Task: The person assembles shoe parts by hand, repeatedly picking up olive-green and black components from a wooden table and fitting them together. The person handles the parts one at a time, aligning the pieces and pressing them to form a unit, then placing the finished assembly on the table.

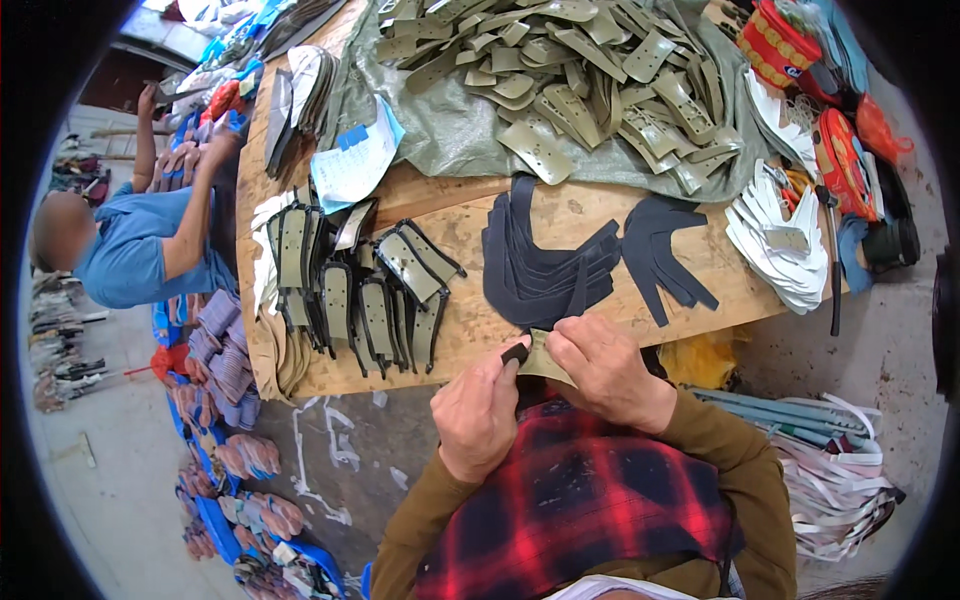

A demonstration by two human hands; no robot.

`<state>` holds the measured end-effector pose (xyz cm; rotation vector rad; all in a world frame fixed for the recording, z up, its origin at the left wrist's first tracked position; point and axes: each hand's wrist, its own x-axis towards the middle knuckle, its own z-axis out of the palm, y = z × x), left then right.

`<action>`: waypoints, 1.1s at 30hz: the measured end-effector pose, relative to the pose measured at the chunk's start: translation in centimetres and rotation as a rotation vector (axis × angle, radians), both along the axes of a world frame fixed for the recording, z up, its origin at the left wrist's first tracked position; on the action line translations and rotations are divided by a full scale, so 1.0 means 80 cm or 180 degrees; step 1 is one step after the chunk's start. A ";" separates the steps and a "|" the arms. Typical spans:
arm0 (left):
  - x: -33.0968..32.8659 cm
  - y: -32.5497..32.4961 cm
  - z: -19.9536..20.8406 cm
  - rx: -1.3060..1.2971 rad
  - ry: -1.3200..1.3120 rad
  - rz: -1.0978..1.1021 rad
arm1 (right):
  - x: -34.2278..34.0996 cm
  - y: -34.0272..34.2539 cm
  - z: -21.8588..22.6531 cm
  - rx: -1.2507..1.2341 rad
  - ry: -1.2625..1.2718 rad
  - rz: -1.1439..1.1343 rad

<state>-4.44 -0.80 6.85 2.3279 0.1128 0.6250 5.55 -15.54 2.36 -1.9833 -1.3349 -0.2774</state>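
Note:
Close to my body, at the table's front edge, both hands work on one olive-green, curved stiff plate (pixel 541 362). My left hand (pixel 478 415) is closed, pinching a small black strip (pixel 515 352) against the plate's left end. My right hand (pixel 615 368) grips the plate's right side between thumb and fingers. Just beyond my hands lies a stack of dark curved cut pieces (pixel 535 262). Left of it rest several olive plates with black edging (pixel 375 310). How the strip joins the plate is hidden by my fingers.
A big heap of plain olive plates (pixel 590 75) lies on a green sheet (pixel 440 150) at the back. Dark forked pieces (pixel 660 245) and white pieces (pixel 775 245) are to the right; a paper sheet (pixel 355 160) lies left. A person in blue (pixel 140 245) works far left.

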 end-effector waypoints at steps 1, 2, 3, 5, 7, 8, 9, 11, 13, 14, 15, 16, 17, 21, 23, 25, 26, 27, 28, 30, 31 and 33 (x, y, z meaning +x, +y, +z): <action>0.000 0.000 -0.001 0.0042 -0.0034 0.0010 | -0.001 0.000 -0.001 -0.0017 0.0012 -0.0006; 0.001 -0.002 -0.003 -0.0048 -0.0102 0.0090 | -0.002 -0.002 -0.002 -0.0087 0.0131 0.0039; 0.002 -0.005 -0.006 -0.0138 -0.0172 0.0176 | -0.003 -0.006 -0.003 -0.0156 0.0248 0.0090; 0.003 -0.007 -0.012 -0.0200 -0.0280 0.0275 | -0.005 -0.007 -0.001 -0.0223 0.0397 0.0129; 0.003 -0.008 -0.016 -0.0151 -0.0358 0.0309 | -0.005 -0.006 0.003 -0.0226 0.0458 0.0112; 0.004 -0.009 -0.017 -0.0173 -0.0329 0.0259 | -0.004 -0.006 0.005 -0.0238 0.0470 0.0098; 0.004 -0.010 -0.017 -0.0202 -0.0301 0.0215 | -0.003 -0.006 0.006 -0.0256 0.0482 0.0089; 0.005 -0.009 -0.023 -0.0213 -0.0319 0.0041 | -0.002 -0.006 0.006 -0.0259 0.0454 0.0032; 0.006 -0.006 -0.032 -0.0165 -0.0424 -0.0203 | 0.000 -0.005 0.004 -0.0218 0.0359 -0.0046; 0.005 -0.005 -0.031 -0.0671 -0.0105 -0.0275 | 0.001 -0.008 0.002 -0.0253 0.0499 -0.0053; 0.004 -0.001 -0.027 -0.1173 0.0198 -0.0344 | 0.003 -0.010 0.003 -0.0286 0.0621 -0.0054; 0.005 0.000 -0.024 -0.1674 0.0500 -0.0416 | 0.005 -0.011 0.005 -0.0322 0.0739 -0.0055; 0.006 0.002 -0.030 -0.2695 0.0512 -0.0520 | 0.006 -0.014 0.011 -0.0276 0.1028 0.0143; 0.016 0.010 -0.043 -0.4784 0.0495 -0.0738 | 0.012 -0.013 0.041 -0.0120 0.1842 0.0695; 0.026 0.018 -0.035 -0.3237 0.0735 -0.0512 | 0.017 -0.010 0.033 0.0095 0.1620 0.0748; 0.033 0.009 -0.021 -0.2950 0.0487 -0.0106 | 0.017 -0.007 0.049 -0.0294 0.2172 0.0710; 0.040 0.010 -0.026 -0.2184 0.0111 -0.0091 | 0.019 -0.006 0.049 -0.0292 0.2244 0.0693; 0.037 0.006 -0.030 -0.2089 0.0110 -0.0053 | 0.019 -0.007 0.053 -0.0277 0.2246 0.0698; 0.040 0.009 -0.031 -0.2034 -0.0039 -0.0137 | 0.020 -0.007 0.058 -0.0260 0.2255 0.0707; 0.043 0.012 -0.025 -0.2460 -0.0047 -0.0300 | 0.020 -0.004 0.064 -0.0051 0.2343 0.0811; 0.047 0.013 -0.014 -0.2943 0.0093 -0.0387 | 0.021 -0.005 0.064 -0.0280 0.2325 0.0882; 0.049 0.020 -0.004 -0.3106 0.0302 -0.0526 | 0.021 -0.010 0.064 -0.0729 0.2295 0.1013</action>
